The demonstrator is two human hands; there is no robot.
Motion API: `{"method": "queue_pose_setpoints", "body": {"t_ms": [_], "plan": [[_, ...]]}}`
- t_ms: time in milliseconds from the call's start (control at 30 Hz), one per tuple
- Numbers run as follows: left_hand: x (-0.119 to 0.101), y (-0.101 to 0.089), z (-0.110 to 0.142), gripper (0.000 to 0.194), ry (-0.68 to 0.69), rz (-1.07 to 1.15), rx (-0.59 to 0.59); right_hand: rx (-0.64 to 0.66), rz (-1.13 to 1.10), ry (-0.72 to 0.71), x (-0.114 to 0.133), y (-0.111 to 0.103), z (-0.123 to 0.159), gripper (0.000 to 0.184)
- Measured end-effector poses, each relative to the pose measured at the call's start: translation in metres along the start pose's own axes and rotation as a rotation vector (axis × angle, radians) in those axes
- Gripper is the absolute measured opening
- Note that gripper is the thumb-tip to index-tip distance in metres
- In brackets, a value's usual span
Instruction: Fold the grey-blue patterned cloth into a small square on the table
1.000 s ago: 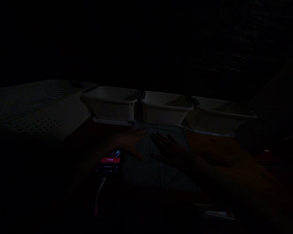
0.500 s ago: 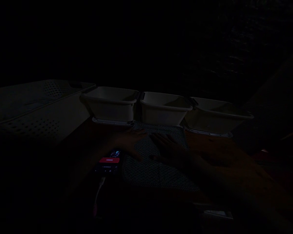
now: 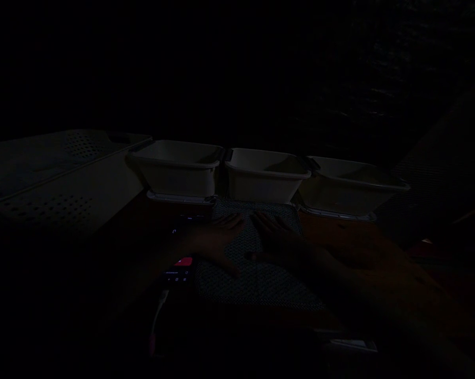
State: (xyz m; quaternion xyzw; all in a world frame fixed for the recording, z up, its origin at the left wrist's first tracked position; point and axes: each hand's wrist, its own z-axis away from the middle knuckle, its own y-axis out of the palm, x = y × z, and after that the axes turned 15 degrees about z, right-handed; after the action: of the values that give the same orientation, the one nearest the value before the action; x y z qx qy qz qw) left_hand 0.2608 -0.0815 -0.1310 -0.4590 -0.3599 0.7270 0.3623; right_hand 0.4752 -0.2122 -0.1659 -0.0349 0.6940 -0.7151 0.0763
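The picture is very dark. A textured, grey-blue woven mat or cloth [image 3: 256, 284] lies flat on a wooden table. On its left part rests my left hand [image 3: 217, 242], fingers spread, with the thumb pointing toward the middle. My right hand [image 3: 279, 239] lies on the right part, palm down and fingers stretched out. A gap of cloth shows between the two hands. Partly under my left wrist is a lit phone [image 3: 178, 271] with a red band on its screen; a pale cable [image 3: 158, 310] runs from its lower end.
Three light plastic bins, a left one [image 3: 178, 179], a middle one [image 3: 261, 184] and a right one [image 3: 347, 197], stand in a row behind the cloth. A large perforated basket [image 3: 114, 184] is at the left. Bare wood of the table [image 3: 340, 237] shows on the right.
My left hand has shifted slightly right and nearer to me on the cloth. My right hand has moved a little to the right. The phone's screen shows a different picture.
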Motion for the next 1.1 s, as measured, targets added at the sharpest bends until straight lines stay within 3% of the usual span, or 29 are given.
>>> {"method": "queue_pose_setpoints", "body": {"t_ms": [333, 600, 767, 1100], "plan": [[0.004, 0.001, -0.001, 0.13, 0.007, 0.014, 0.004, 0.095, -0.001, 0.029, -0.006, -0.003, 0.0, 0.113], [-0.006, -0.002, 0.001, 0.124, -0.002, 0.012, -0.028, 0.276, 0.05, -0.117, -0.027, -0.021, 0.011, 0.127], [-0.011, 0.0, 0.002, 0.125, 0.01, -0.005, 0.006, 0.228, 0.055, -0.134, -0.026, -0.018, 0.011, 0.134], [-0.01, -0.001, 0.004, 0.129, -0.011, -0.033, 0.023, 0.298, 0.073, -0.15, -0.021, -0.034, 0.014, 0.122]]}}
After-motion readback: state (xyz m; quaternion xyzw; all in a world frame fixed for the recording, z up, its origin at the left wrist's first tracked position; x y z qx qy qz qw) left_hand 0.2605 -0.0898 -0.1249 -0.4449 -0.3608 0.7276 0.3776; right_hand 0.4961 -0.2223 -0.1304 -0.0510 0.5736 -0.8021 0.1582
